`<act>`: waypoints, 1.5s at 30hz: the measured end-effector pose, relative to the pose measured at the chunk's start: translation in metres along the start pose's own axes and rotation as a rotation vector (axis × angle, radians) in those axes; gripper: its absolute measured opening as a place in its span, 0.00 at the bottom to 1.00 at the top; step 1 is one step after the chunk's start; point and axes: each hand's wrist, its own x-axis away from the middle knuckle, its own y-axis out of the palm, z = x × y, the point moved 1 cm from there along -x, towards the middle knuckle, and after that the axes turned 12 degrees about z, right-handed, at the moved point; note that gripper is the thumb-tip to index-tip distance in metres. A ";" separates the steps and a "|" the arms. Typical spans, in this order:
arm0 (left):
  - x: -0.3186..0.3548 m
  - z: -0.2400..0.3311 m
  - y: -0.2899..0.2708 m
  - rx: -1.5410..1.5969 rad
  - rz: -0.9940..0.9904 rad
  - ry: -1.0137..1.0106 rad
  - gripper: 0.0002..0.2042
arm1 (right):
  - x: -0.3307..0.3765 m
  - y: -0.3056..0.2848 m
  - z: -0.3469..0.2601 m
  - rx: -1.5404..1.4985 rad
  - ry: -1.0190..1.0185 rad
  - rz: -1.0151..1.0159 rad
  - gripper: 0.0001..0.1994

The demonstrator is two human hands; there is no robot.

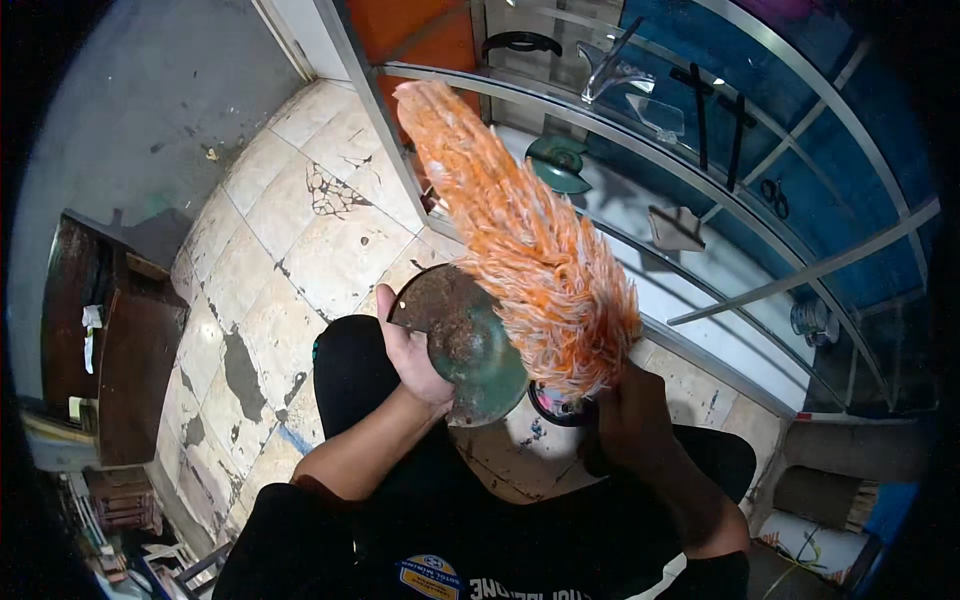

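My left hand [412,358] is closed on the edge of a round green disc [485,385], its upper part covered with brown, rust-like patches. The thumb side of the hand shows; the other fingers are hidden beneath the disc. In my right hand [635,415], which lies in shadow, is the lower end of a fluffy orange-and-white duster [530,240]. The duster slants up to the left, and its fibres cover the disc's right edge; whether they touch it I cannot tell. Partly hidden behind the duster's lower end is a small round dark container [562,408] with pinkish contents.
Ahead stands a glass display case [640,130] with metal frames. Inside are another green round piece [560,165], a chrome faucet [612,75], scissors [775,197] and a beige flat piece [676,228]. Worn tiles [330,250] cover the floor; a brown wooden cabinet [140,350] stands left.
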 end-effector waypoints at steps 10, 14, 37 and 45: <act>-0.011 -0.024 0.007 0.106 0.233 -0.234 0.40 | 0.032 0.021 -0.005 0.037 -0.219 -0.234 0.11; 0.006 -0.001 0.000 0.095 0.170 -0.020 0.36 | 0.020 0.018 0.005 0.071 -0.117 -0.153 0.10; -0.006 -0.002 -0.008 0.268 0.011 -0.309 0.32 | 0.036 0.050 0.003 0.192 -0.267 -0.404 0.12; 0.006 0.004 -0.017 0.184 -0.279 -0.067 0.31 | 0.010 0.027 0.002 0.183 -0.164 -0.080 0.13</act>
